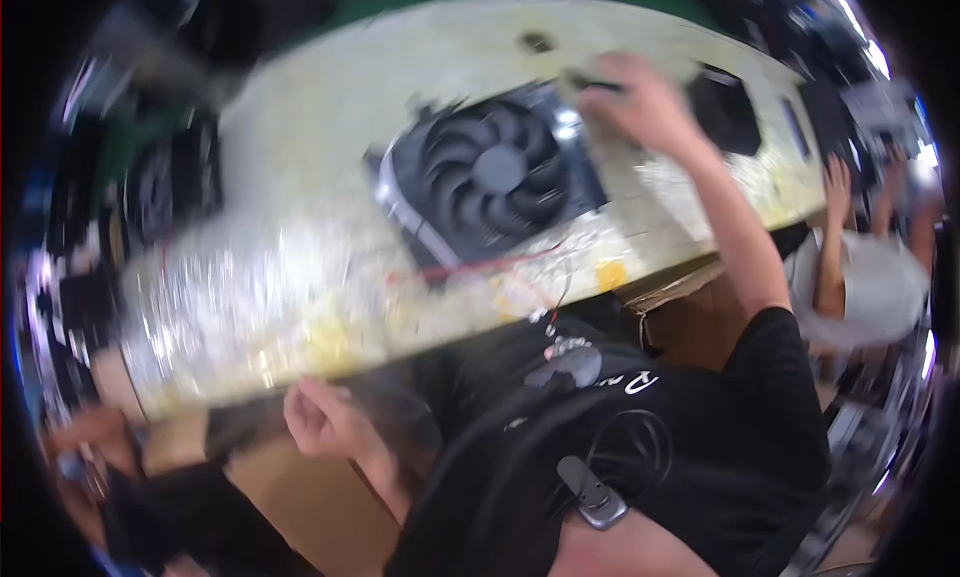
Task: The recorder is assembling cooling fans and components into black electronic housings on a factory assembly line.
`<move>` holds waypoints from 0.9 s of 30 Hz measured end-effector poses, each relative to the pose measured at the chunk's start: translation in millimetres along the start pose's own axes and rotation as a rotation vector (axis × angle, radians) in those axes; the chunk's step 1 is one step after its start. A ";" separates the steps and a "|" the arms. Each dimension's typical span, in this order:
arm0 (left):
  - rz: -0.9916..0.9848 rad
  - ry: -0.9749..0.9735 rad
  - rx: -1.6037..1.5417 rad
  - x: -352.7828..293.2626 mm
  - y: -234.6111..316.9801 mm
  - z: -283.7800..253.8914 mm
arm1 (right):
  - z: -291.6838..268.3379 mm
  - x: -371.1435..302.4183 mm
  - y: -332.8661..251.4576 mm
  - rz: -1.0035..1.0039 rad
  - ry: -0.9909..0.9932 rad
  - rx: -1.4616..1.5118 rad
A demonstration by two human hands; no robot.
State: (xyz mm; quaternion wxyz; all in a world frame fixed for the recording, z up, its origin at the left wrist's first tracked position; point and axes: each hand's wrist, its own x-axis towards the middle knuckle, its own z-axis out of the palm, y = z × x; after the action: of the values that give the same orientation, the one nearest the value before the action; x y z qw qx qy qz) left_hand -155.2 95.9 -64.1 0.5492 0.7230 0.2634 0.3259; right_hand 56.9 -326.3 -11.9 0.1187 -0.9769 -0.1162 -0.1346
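A large black fan (pixel 498 169), its many curved blades set in a dark square housing, lies face up on the light worktop (pixel 330 87). Beyond its far right corner is my right hand (pixel 640 107), fingers closed around a small dark object (pixel 598 83) too blurred to name. My left hand (pixel 325 417) hangs at the table's near edge, left of my body, with its fingers curled in and nothing visible in them. A thin red wire (pixel 470 268) runs along the housing's near side, and its end with a small connector reaches the table edge.
A black angular part (pixel 725 109) lies to the right, and a small dark piece (pixel 537 42) at the far side. Another dark fan unit (pixel 155 189) stands at the left. Cardboard boxes (pixel 310 497) sit below the table. Other people's hands (pixel 838 189) show at both sides.
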 end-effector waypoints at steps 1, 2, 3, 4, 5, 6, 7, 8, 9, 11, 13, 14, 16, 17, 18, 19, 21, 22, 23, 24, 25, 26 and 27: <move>-0.074 0.095 0.057 -6.7 -10.2 -6.7 | -14.0 12.6 -13.7 0.086 0.014 0.114; -0.055 0.210 0.141 -13.1 -27.4 -11.0 | -15.3 23.4 16.2 0.062 0.119 -0.024; -0.063 0.132 0.226 -20.0 -57.3 -33.2 | -25.0 43.1 27.4 -0.038 0.220 0.085; -0.019 0.101 0.226 -23.3 -62.4 -27.9 | -45.3 59.9 13.8 -0.044 0.258 0.143; 0.077 -0.032 0.509 -24.6 -70.2 -25.3 | -48.9 78.5 17.2 0.013 0.320 0.171; 0.276 -0.124 0.580 -23.0 -89.9 -33.2 | -54.7 98.4 3.7 -0.094 0.383 -0.027; 0.189 -0.202 0.691 -25.4 -104.0 -43.2 | -47.5 112.5 -17.4 0.049 0.375 0.201; 0.115 -0.294 0.775 -27.1 -125.6 -42.8 | -43.7 119.1 -47.6 0.201 0.381 0.406; -0.011 -0.362 0.864 -27.4 -149.0 -42.5 | -47.4 134.4 -41.2 0.106 0.315 0.294; -0.053 -0.401 0.782 -25.3 -174.4 -28.9 | -10.5 189.0 27.3 0.007 0.459 -0.113; 0.036 -0.402 0.630 -30.4 -164.6 -26.2 | -8.9 201.5 12.2 0.077 0.001 0.222; 0.020 -0.512 0.667 -25.2 -129.3 -15.4 | -9.0 202.2 38.5 -0.139 0.013 0.526; -0.039 -0.533 0.906 -33.4 -107.5 -44.7 | 7.1 214.1 7.3 0.096 0.086 0.160; -0.052 -0.549 0.834 -33.5 -82.4 -45.6 | 2.5 205.5 -5.3 0.154 0.159 0.134; -0.066 -0.562 0.764 -27.7 -54.3 -44.9 | -1.1 202.6 -6.6 0.208 0.233 0.112; -0.008 -0.589 0.756 -19.7 -46.2 -51.1 | -1.0 206.7 10.6 0.236 0.240 0.131; 0.021 -0.565 0.616 -6.7 -19.8 -51.0 | -2.4 221.8 36.4 0.298 0.187 0.234; -0.008 -0.514 0.490 -2.6 1.2 -51.2 | -1.7 225.5 34.4 0.275 0.214 0.321; -0.006 -0.452 0.410 1.5 29.7 -37.6 | -4.2 229.1 39.4 0.200 0.413 0.246; -0.022 -0.398 0.153 1.3 56.0 -19.4 | -37.4 226.5 20.0 0.275 0.174 0.709; -0.054 -0.438 0.164 11.8 48.1 -20.1 | -35.1 239.8 2.8 0.352 0.259 0.911; 0.003 -0.376 0.084 20.7 52.1 3.8 | -79.6 229.9 30.5 0.241 0.481 1.146; 0.066 -0.343 0.178 27.0 65.7 8.2 | -113.4 231.9 16.0 0.239 0.287 1.204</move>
State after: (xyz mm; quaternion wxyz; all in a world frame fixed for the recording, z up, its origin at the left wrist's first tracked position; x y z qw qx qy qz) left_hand -129.9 93.8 2.7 0.5090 0.8218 0.1701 0.1913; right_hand 251.6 -326.1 158.4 0.6763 -0.7174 -0.0446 -0.1611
